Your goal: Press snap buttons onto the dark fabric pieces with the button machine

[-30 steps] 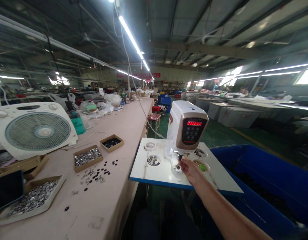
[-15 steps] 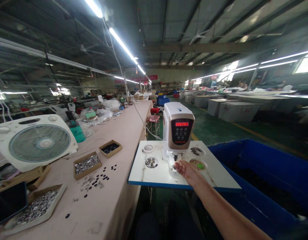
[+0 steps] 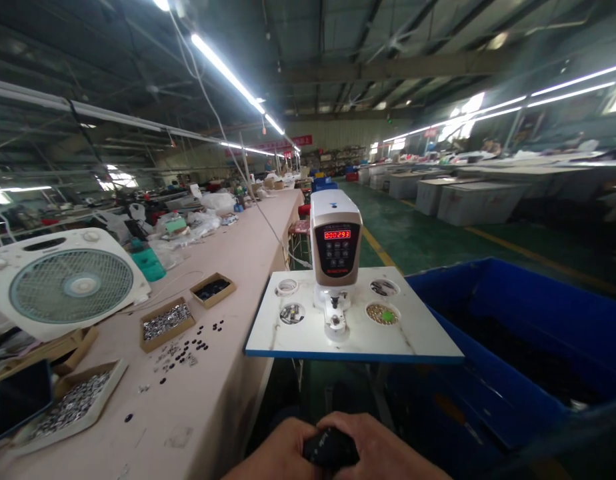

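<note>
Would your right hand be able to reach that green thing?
Probably yes: nothing covers the green thing, and the way over the white tabletop looks free, but the right hand might first have to let go of the black thing.

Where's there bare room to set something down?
On the pink table, between the loose black pieces and the edge beside the white board; also the board's front right corner. It's crowded around the fan and open parts boxes.

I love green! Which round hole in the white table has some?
The near right round hole: a bright green piece sits among gold bits; the others show none.
</note>
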A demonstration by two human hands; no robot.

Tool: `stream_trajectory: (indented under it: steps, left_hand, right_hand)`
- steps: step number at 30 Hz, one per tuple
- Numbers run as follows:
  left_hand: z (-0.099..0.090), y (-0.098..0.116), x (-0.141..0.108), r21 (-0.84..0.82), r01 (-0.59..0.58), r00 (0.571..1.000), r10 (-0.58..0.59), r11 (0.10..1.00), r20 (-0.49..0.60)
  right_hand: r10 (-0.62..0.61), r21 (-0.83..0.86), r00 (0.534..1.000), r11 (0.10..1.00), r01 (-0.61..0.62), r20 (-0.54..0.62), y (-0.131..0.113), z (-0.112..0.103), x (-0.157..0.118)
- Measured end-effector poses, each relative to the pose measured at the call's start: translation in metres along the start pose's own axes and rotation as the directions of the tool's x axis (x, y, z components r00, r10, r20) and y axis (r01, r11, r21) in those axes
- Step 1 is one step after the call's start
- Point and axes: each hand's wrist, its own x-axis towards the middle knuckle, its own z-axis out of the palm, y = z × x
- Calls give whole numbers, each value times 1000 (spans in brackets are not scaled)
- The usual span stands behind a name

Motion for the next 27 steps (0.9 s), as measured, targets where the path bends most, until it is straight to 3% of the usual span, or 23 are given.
stream_trajectory:
  steps: [4, 7, 13, 19, 22, 27]
  left_hand:
    - [-10, 33, 26, 296, -45, 996, 67, 954, -66]
    - [-19, 52, 43, 368, -64, 994, 93, 928, -60]
    - [-43, 66, 75, 230, -96, 995, 83, 968, 63]
    - [-54, 71, 98, 108, -62, 990, 47, 992, 134]
    - [-60, 72, 114, 76, -47, 991, 37, 996, 129]
    - [-73, 72, 152, 103, -145, 989, 143, 984, 34]
  right_hand:
    - [2, -18, 994, 1000, -4, -113, 9, -16, 7]
    - [-40, -8, 985, 999, 40, -168, 11, -32, 14]
    - [-21, 63, 989, 998, 30, -148, 17, -63, 33]
    - [-45, 121, 998, 991, 51, -49, 31, -88, 51]
    - [-37, 172, 999, 984, 43, -35, 40, -98, 62]
    - [-54, 80, 986, 994, 67, -159, 49, -118, 90]
